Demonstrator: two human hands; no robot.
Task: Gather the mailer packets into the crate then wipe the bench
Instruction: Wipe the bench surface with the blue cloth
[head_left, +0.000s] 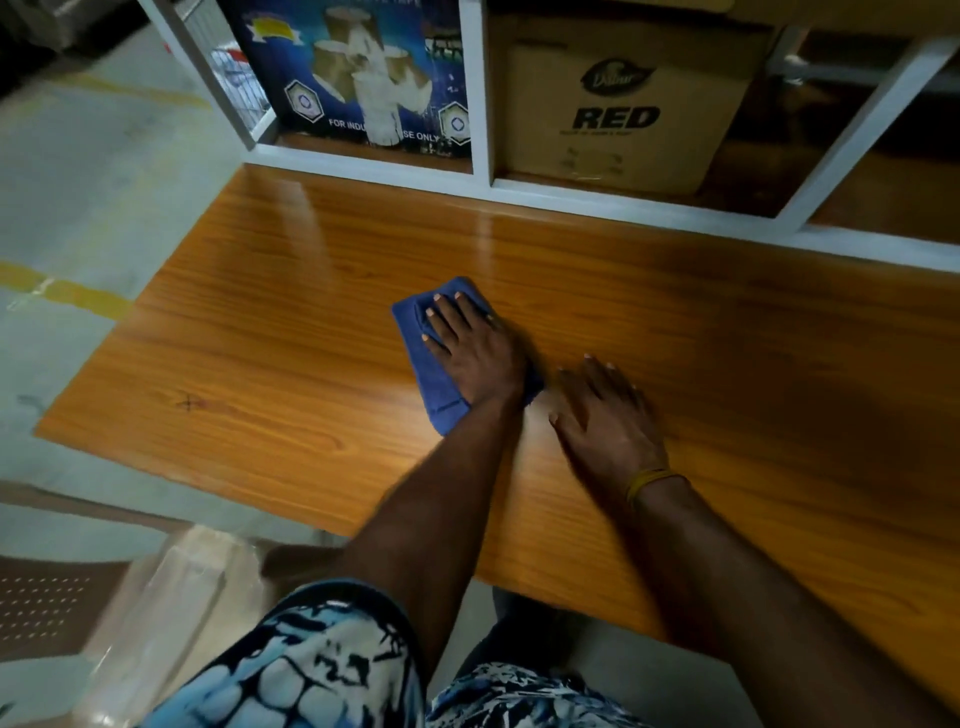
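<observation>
Head view: gathering stage looks done as far as I can judge, since no mailer packets lie on the visible bench top; wiping is the step in hand. Left hand lies flat with fingers straight, pressing a folded blue cloth onto the wood, roughly mid-bench, nearer the left end than the right. Right hand rests palm-down just beside it on bare wood, fingers spread and relaxed, grasping nothing; a yellow band sits on that wrist. Both hands are slightly blurred, so finger detail is approximate. Bench surface shows glare streaks near the back edge and a small dark mark toward the front left corner; can't tell which areas are already wiped, and the far right end runs out of frame, so remaining coverage is unknown. Containers: the crate is not identifiable for certain. Below the front left corner of the bench sits a brownish perforated object, possibly the crate, with clear-wrapped tan bundles next to or over it, possibly the packets; too blurred to confirm, or to say inside versus beside. Behind the back edge, a white shelf frame holds a blue printed carton in the left bay and a brown "RED" carton in the next; contents not visible. Bays further right are dark.
</observation>
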